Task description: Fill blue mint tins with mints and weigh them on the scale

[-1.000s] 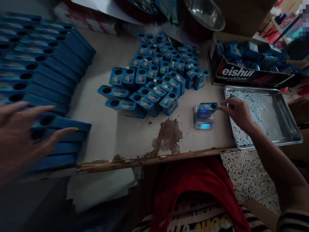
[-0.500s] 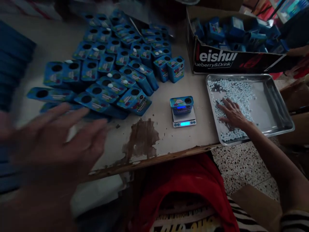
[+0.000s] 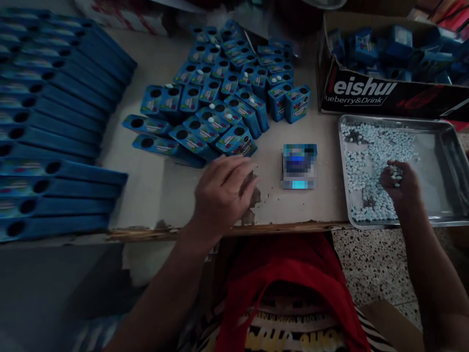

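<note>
My right hand is cupped palm up over the metal tray, its fingers curled around several small white candies. Many more loose candies lie spread over the tray's left half. My left hand hovers above the table with fingers loosely stretched out and nothing in them, just in front of the grouped blue boxes. Between the hands a small scale with a lit display carries one blue box; that area is blurred into blocks.
Long rows of blue boxes fill the table's left side. At the back right stands a black-printed carton with more blue boxes inside. The table's worn wooden edge runs along the front, close to my red apron.
My left hand has come rightward from the far left to near the scale. My right hand, earlier spread flat on the candies, has turned up and gathered some. The view has swung left.
</note>
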Available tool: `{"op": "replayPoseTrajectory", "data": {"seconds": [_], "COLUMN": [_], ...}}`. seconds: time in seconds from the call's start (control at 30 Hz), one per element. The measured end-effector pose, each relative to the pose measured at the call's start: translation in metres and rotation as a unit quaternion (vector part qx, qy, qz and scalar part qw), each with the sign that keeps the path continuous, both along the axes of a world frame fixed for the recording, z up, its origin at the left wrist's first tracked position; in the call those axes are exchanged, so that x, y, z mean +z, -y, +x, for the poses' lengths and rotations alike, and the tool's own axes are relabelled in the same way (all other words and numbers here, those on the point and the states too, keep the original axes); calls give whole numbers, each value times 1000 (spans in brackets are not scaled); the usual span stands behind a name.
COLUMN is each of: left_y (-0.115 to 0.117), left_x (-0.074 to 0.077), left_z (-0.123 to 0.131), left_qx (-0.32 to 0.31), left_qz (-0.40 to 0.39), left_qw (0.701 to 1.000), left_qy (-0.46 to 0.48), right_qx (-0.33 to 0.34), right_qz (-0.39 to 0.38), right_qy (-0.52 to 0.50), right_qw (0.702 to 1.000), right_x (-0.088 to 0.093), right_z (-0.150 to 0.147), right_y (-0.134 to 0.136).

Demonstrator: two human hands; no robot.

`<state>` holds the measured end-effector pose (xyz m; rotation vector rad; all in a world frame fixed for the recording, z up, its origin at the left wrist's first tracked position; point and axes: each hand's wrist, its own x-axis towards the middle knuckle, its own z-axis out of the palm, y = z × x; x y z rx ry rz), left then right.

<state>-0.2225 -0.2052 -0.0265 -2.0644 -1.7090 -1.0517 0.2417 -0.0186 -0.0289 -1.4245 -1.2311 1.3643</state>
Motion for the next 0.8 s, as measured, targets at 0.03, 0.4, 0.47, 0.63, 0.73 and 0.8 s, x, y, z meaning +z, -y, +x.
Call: {"op": "replayPoseTrajectory", "data": {"seconds": [0.03,0.4,0.47,0.63,0.73,0.8], "left_y": [-7,-36,-40,-41,-33,-26], "left_x": [-2,-16,-12,-17,-28,-33], "left_z": [8,46,49,45,33,25], "left_qx": [3,-24,-22,-23,-9,4], "left_qz": [-16,-253,-255,-252,-233,-213], "left_qw": [999,875,872,875,884,890], "left_qy": [38,411,418,414,406,403], "right_qx": [-10,36,48,37,22,26], "right_qz": [-20,-34,-42,-6,68,112], "right_qy": [-41,-244,-304,-328,-283,-248], "right_qw": [999,968,951,944,956,962], "right_x": [3,26,34,57,64,64], "right_z": [1,-55,-94,-208,-251,-264], "right_y": [3,-1,3,18,25,27]}}
